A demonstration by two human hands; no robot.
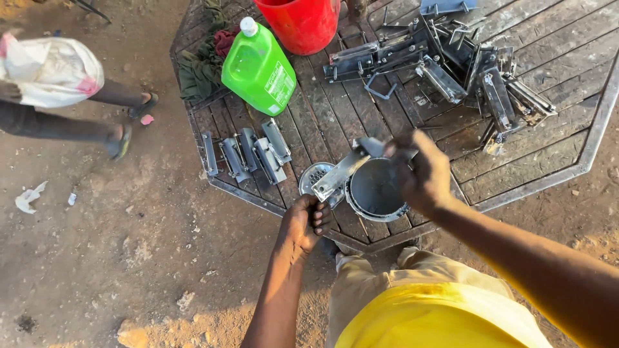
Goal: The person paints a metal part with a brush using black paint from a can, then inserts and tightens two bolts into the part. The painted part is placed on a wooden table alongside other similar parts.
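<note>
Right, biggest first:

1. Octagonal table (pixel 548 180): dark wooden slats in a metal frame, standing on bare dirt. Everything below sits on it.
2. Pile of grey metal brackets (pixel 451 64) at the table's far right, tangled together; too overlapped to count.
3. One red bucket (pixel 303 22) at the far edge, top cut off by the frame.
4. One green jug (pixel 259 67) just left of the bucket, lying tilted, white cap up-left. A rectangular label with white edging sits on its lower right face, print too small to read.
5. One dark green rag (pixel 200 67) bunched left of the jug, a reddish cloth on top of it.
6. One open round paint tin (pixel 376 191) at the near edge, grey inside.
7. Row of painted grey brackets (pixel 248 154) near the left edge, laid side by side; about five.
8. One grey bracket (pixel 342 173) held tilted over the tin's left rim.
9. Left hand (pixel 304 222): fingers curled shut on the bracket's lower end.
10. Right hand (pixel 419 171): fingers pinched together above the tin at the bracket's upper end; blurred, can't tell what it holds.
11. One round tin lid (pixel 312 175) flat on the slats, just left of the tin, partly under the held bracket.
12. Another person's legs and sandals (pixel 122 138) on the dirt, far left.
</note>
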